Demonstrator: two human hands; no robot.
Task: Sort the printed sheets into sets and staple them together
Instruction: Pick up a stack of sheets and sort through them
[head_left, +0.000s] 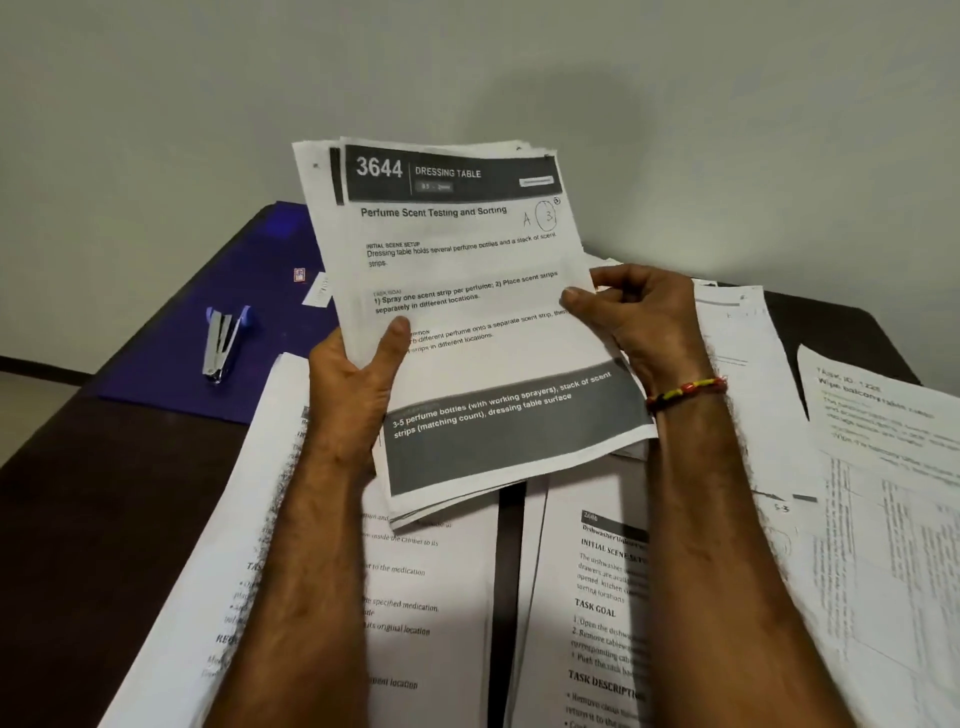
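I hold a stack of printed sheets (462, 291) tilted up above the table; the top page reads "3644 Dressing Table". My left hand (358, 374) grips the stack's left edge, thumb on the front. On the right edge, my right hand (639, 317) pinches the sheets, thumb pressed on the top page. A blue and silver stapler (223, 340) lies on a purple folder (208, 332) at the left, away from both hands.
More printed sheets lie under my arms: a pile at the lower left (270, 545), one in the middle (587, 597), others at the right (883, 467). The dark table (78, 519) shows at the left. A small staple box (300, 275) lies on the folder.
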